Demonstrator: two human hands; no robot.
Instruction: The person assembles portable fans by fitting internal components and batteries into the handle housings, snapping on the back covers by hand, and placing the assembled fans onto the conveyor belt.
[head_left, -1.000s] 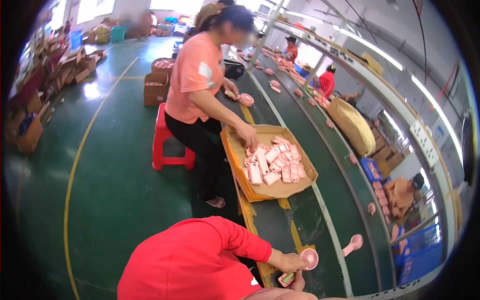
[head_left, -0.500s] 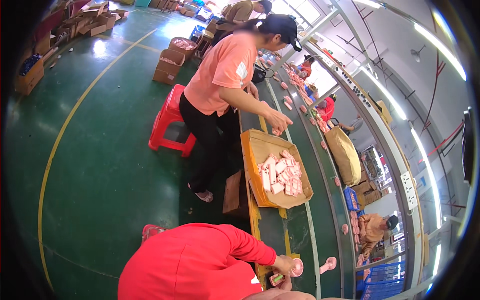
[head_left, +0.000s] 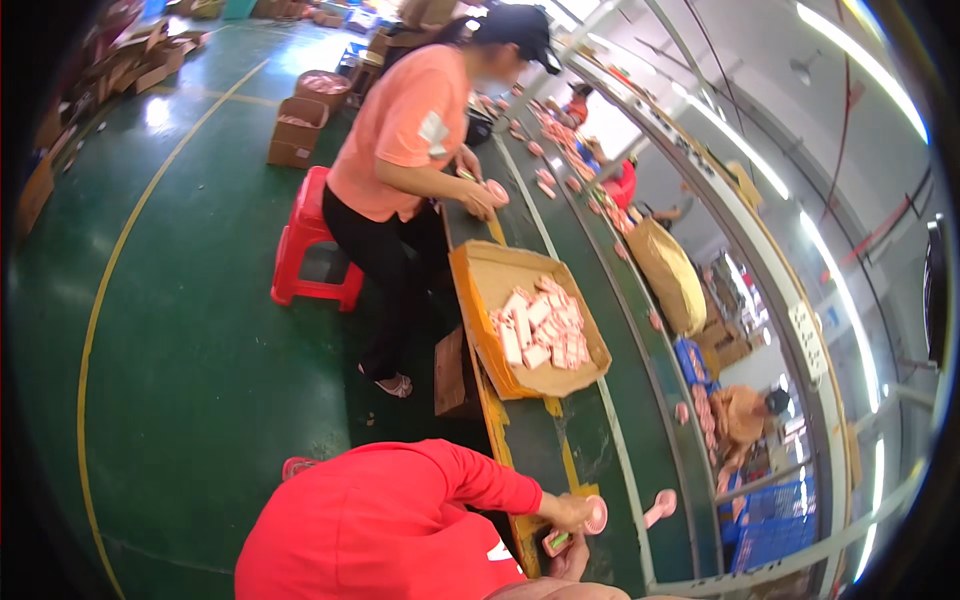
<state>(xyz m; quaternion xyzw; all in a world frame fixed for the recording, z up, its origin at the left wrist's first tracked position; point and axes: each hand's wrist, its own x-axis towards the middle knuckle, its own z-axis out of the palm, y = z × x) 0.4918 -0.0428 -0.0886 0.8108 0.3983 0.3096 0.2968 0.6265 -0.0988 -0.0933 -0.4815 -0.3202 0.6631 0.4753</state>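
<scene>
At bottom centre, the left hand point(head_left: 572, 512) stays clamped on a pink fan point(head_left: 596, 515), right hand point(head_left: 573, 560) beside it, grip unclear, work seemingly mid-step; above, the co-worker's hand point(head_left: 480, 203) has left the carton point(head_left: 487, 268).

Head-worn fisheye looks down from above, super wide. The red shirt point(head_left: 380, 520) sits pretty near the lens; conveyor belt point(head_left: 632, 400) runs off toward the top.
</scene>
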